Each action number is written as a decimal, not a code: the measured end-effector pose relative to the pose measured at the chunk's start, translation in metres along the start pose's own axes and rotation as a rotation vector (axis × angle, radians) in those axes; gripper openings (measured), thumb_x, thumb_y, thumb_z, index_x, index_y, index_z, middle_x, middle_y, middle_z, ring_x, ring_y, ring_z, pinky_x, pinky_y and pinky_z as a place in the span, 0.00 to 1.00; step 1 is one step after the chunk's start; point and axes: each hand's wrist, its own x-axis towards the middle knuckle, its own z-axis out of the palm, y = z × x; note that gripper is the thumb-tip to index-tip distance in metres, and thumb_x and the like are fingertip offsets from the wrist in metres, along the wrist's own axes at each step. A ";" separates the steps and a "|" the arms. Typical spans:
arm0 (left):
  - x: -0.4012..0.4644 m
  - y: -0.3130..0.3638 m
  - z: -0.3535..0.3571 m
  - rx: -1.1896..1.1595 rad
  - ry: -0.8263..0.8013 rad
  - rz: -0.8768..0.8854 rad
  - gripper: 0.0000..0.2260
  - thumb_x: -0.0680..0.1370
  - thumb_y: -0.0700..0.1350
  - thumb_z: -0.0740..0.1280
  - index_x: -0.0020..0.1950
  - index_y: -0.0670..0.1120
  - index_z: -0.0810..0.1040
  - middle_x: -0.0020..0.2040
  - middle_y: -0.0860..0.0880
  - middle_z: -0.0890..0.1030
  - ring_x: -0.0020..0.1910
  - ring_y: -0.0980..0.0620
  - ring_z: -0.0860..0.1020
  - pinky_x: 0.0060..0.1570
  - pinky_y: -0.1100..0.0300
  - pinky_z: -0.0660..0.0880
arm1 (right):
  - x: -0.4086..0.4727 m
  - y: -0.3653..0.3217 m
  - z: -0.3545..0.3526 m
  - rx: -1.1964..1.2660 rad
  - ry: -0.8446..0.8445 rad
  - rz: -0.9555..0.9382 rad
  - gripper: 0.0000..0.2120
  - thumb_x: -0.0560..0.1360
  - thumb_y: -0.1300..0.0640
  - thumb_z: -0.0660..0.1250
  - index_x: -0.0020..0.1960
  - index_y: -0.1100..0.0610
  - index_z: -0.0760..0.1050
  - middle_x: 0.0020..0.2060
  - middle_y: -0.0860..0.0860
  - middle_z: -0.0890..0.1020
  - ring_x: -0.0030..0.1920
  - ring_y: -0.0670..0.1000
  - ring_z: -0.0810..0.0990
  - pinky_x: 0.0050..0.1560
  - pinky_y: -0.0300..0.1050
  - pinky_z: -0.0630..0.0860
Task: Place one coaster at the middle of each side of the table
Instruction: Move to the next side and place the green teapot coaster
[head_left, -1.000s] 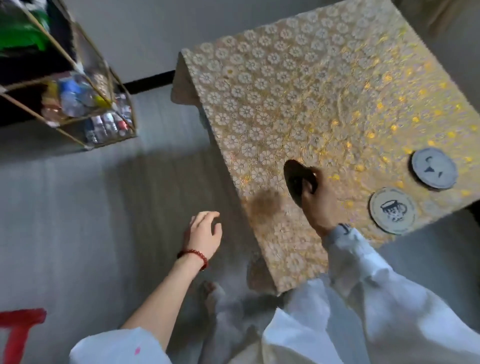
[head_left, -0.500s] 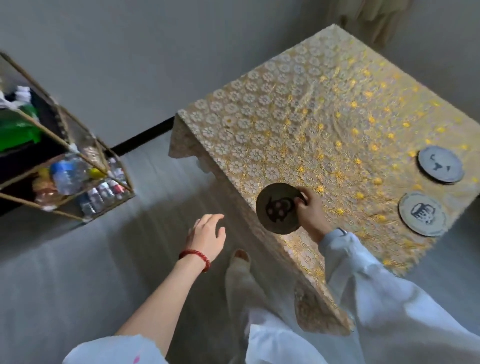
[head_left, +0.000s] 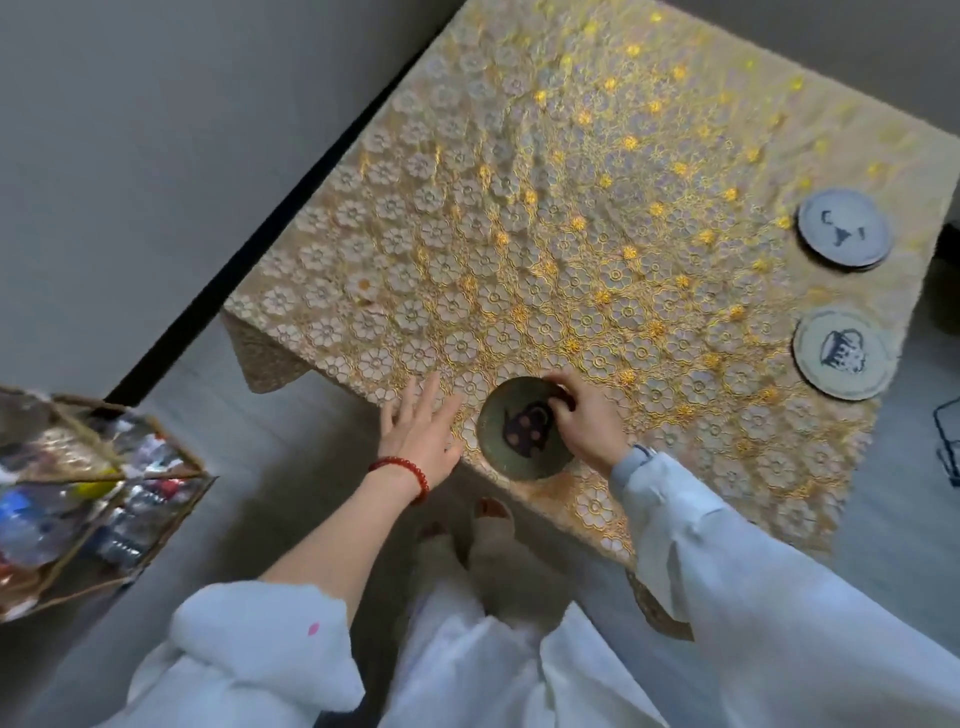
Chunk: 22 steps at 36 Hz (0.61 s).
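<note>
A square table (head_left: 597, 218) wears a gold floral lace cloth. At its near edge lies a round coaster with a dark teapot picture (head_left: 511, 434), flat on the cloth. My right hand (head_left: 587, 421) pinches its right rim with fingers and thumb. Beside the coaster, on its left, my left hand (head_left: 421, 431) rests flat on the cloth with fingers spread, a red bead bracelet on the wrist. Two more round coasters sit along the right edge: one with a cup picture (head_left: 841, 353) and a grey one (head_left: 844, 228) farther back.
A wire shelf rack (head_left: 88, 499) full of bottles stands on the floor at the left. A grey wall with a black skirting strip (head_left: 260, 244) runs past the table's left corner. My feet (head_left: 467, 535) stand right below the near edge. A dark wire object (head_left: 948, 441) shows at the far right.
My right hand has lowered the teapot coaster from a tilted hold onto the cloth at the near edge. My left hand came up from beside the table and now lies on the cloth.
</note>
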 end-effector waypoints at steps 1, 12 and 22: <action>0.006 -0.002 0.001 0.029 -0.017 0.012 0.29 0.76 0.55 0.58 0.72 0.57 0.46 0.76 0.47 0.41 0.74 0.43 0.38 0.70 0.41 0.40 | 0.001 0.002 0.001 -0.012 0.012 -0.016 0.15 0.76 0.62 0.58 0.61 0.54 0.71 0.58 0.56 0.78 0.59 0.56 0.73 0.62 0.57 0.71; 0.018 -0.019 0.002 0.096 -0.012 0.138 0.31 0.74 0.62 0.57 0.72 0.59 0.46 0.76 0.48 0.43 0.74 0.43 0.40 0.69 0.37 0.42 | 0.002 0.008 0.014 -0.160 0.169 -0.034 0.15 0.75 0.59 0.60 0.60 0.51 0.73 0.51 0.55 0.76 0.53 0.55 0.71 0.50 0.48 0.68; 0.019 -0.019 -0.002 0.092 0.018 0.166 0.30 0.72 0.61 0.61 0.71 0.57 0.52 0.76 0.46 0.47 0.74 0.42 0.43 0.68 0.35 0.47 | -0.005 0.003 0.024 -0.189 0.189 0.024 0.16 0.75 0.60 0.60 0.62 0.52 0.72 0.52 0.56 0.75 0.55 0.56 0.70 0.52 0.49 0.70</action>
